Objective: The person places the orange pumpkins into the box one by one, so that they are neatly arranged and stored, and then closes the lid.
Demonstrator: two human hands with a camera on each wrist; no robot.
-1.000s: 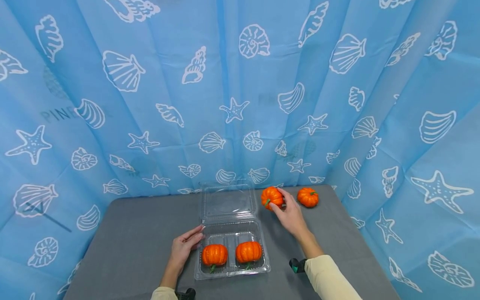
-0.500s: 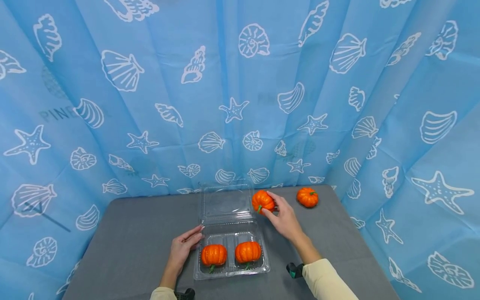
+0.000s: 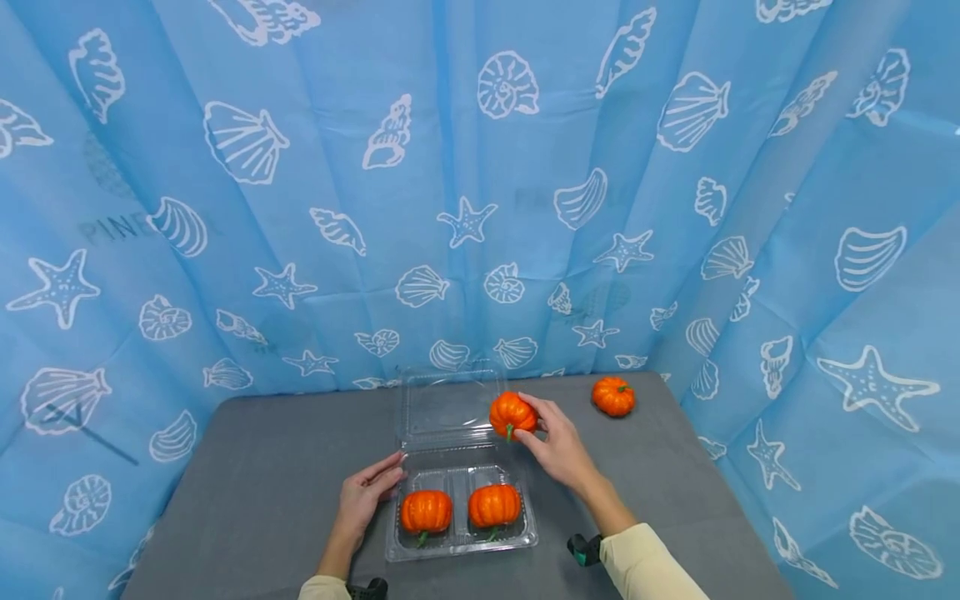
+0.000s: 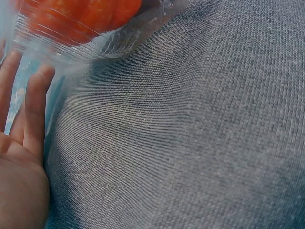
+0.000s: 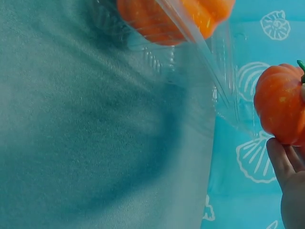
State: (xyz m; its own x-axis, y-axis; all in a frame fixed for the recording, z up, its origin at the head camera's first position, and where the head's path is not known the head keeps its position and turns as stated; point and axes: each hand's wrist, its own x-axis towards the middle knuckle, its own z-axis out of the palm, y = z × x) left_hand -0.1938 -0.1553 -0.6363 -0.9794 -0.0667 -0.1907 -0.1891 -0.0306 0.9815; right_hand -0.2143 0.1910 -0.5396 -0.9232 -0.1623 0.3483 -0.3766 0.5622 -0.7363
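Right hand (image 3: 558,446) grips an orange pumpkin (image 3: 512,415) in its fingers beside the open lid (image 3: 448,408), short of the far edge of the worktop (image 3: 273,483); left hand (image 3: 365,497), fingers nearly straight, at left side of the clear container (image 3: 468,550), two more pumpkins (image 3: 426,511) inside, fourth pumpkin (image 3: 613,397) near far right corner
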